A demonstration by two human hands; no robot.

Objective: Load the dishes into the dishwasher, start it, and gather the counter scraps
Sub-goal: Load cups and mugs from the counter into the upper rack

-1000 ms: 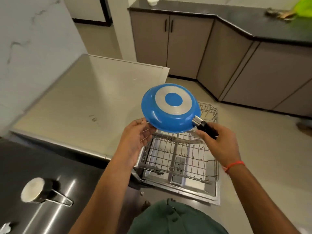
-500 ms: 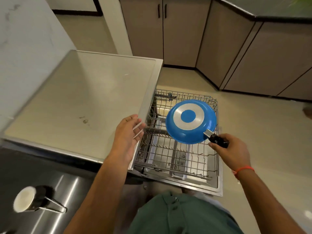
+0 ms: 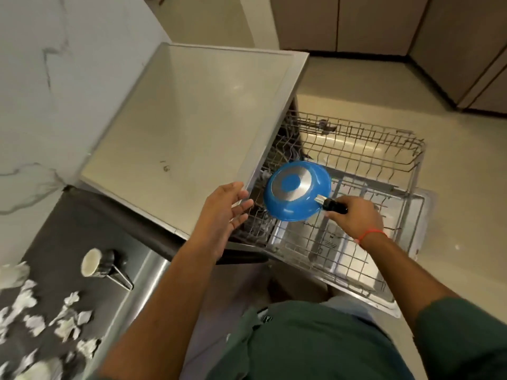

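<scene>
Right hand: the right hand [image 3: 356,215] is curled round the black handle [image 3: 334,207] of the blue pan [image 3: 297,192], fingers wrapped over it from above; a red thread [image 3: 371,234] circles that wrist.

Blue pan: held upside down and tilted, its blue underside with a silver ring facing up. It hangs over the left part of the pulled-out rack [image 3: 356,165], close to the wires; whether its rim touches them cannot be told.

Left hand: the left hand [image 3: 225,212] holds nothing. Its fingers are straight and spread, palm turned toward the pan, just left of the pan's rim with a gap between. The fingertips [image 3: 248,202] lie over the near right corner of the steel top; contact cannot be judged.

Rack: wire basket drawn out to the right over the lowered dishwasher door [image 3: 419,209]; its tines stand upright. A small label shows on the door's inner face through the wires.

Steel top: the flat steel top [image 3: 192,111] of the dishwasher spreads far and left of the hands, with a small mark near its near edge.

Counter: the dark counter [image 3: 55,237] sits at the near left. A small cup with a wire handle [image 3: 100,263] lies on its side there, pale inside facing left. White crumpled scraps [image 3: 65,325] lie scattered nearer still, well apart from both hands.

Person: a green shirt [image 3: 315,344] fills the near centre, both forearms reaching out from it.
</scene>
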